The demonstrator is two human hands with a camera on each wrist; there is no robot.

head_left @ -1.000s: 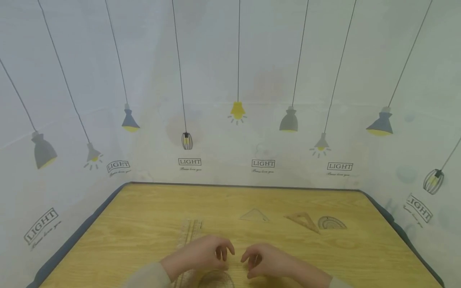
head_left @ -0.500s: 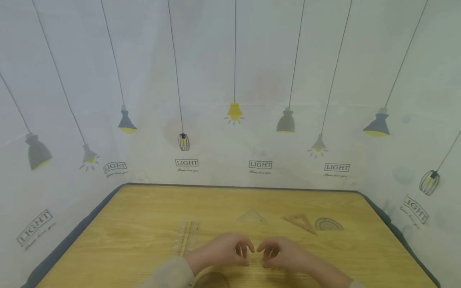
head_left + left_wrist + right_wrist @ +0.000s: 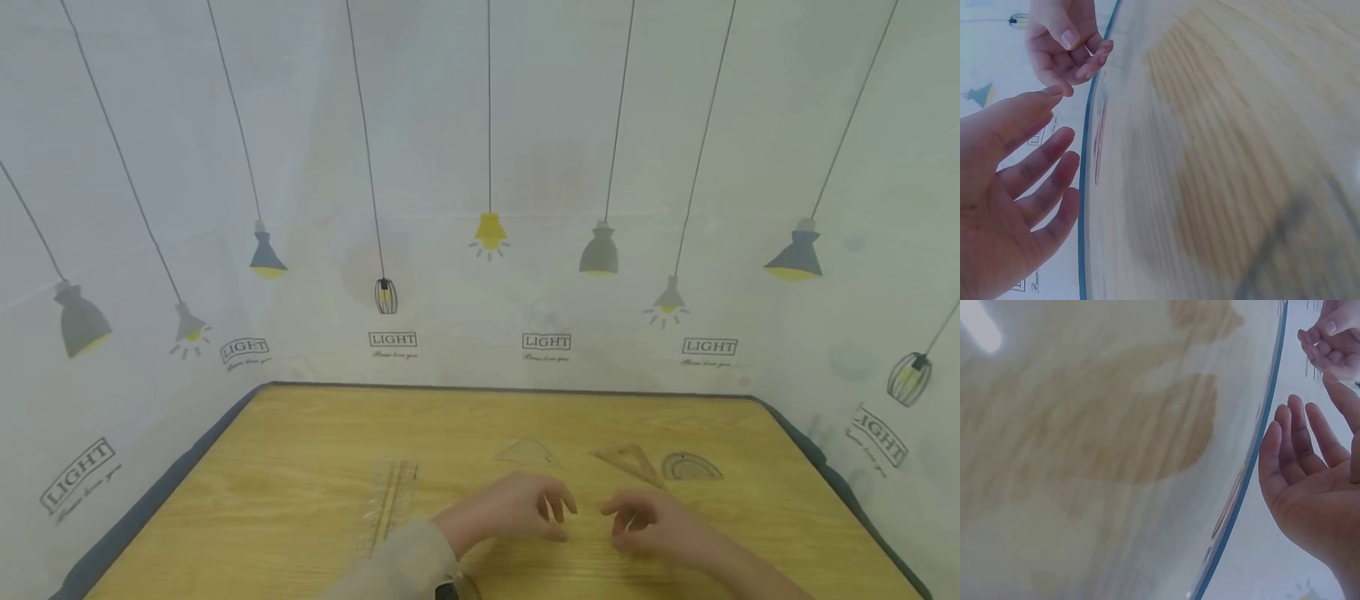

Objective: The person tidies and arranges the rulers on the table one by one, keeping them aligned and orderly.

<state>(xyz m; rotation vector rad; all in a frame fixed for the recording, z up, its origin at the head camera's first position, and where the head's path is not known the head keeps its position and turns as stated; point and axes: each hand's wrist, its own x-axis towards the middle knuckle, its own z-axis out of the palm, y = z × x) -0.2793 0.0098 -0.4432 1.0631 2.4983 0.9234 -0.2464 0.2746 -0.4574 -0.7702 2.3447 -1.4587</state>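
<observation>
My left hand (image 3: 528, 507) hovers over the middle of the table with its fingers loosely bent, holding nothing. To its right, my right hand (image 3: 656, 525) mirrors it, also holding nothing; a small gap separates the fingertips. Both palms look relaxed in the wrist views, fingers spread. Clear ruler strips (image 3: 405, 483) lie left of the left hand. Beyond the hands lie a clear set square (image 3: 528, 454), a tan set square (image 3: 611, 456) and a protractor (image 3: 675, 464). Part of a round see-through outline (image 3: 471, 585) shows at the bottom edge, mostly hidden by the left sleeve.
The wood-grain table (image 3: 300, 450) has a dark blue border along its back and sides. White cloth walls (image 3: 450, 150) printed with hanging lamps surround it on three sides. A small dark object (image 3: 446, 591) sits by the left sleeve.
Both hands have moved to the right across the table, first drawing closer together, then parting slightly. The rulers, set squares and protractor stay in place; the view shifts a little.
</observation>
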